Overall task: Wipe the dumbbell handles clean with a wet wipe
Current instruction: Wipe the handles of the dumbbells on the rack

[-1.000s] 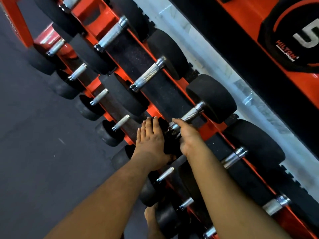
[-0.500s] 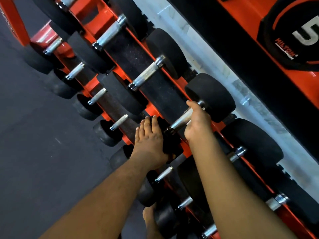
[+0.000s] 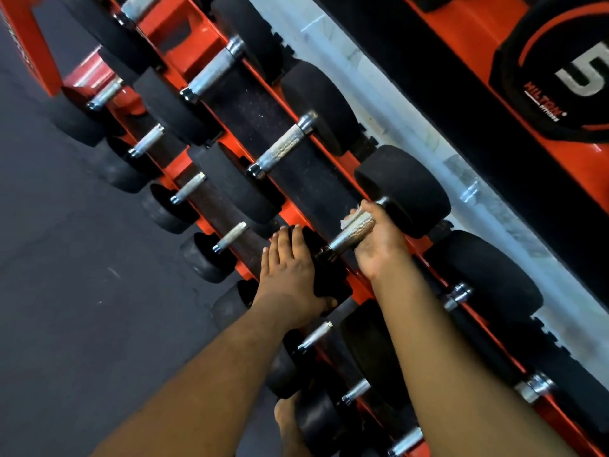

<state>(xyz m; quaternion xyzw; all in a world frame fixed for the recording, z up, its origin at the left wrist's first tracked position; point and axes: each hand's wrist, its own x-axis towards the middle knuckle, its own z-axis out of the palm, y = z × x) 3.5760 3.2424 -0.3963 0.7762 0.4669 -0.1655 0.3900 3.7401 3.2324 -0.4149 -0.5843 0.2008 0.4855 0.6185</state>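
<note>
Dumbbells (image 3: 283,150) lie in rows on a rack (image 3: 184,51) running from upper left to lower right; floor (image 3: 66,291) lies left, a weight plate (image 3: 560,80) upper right.

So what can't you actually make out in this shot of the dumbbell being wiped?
- Wet wipe, head view: mostly hidden inside the right hand around the handle.
- Near head of that dumbbell: largely covered by the left hand.
- How clean the handle is: not discernible.
- Weight plate: cut off by the right edge.
</note>
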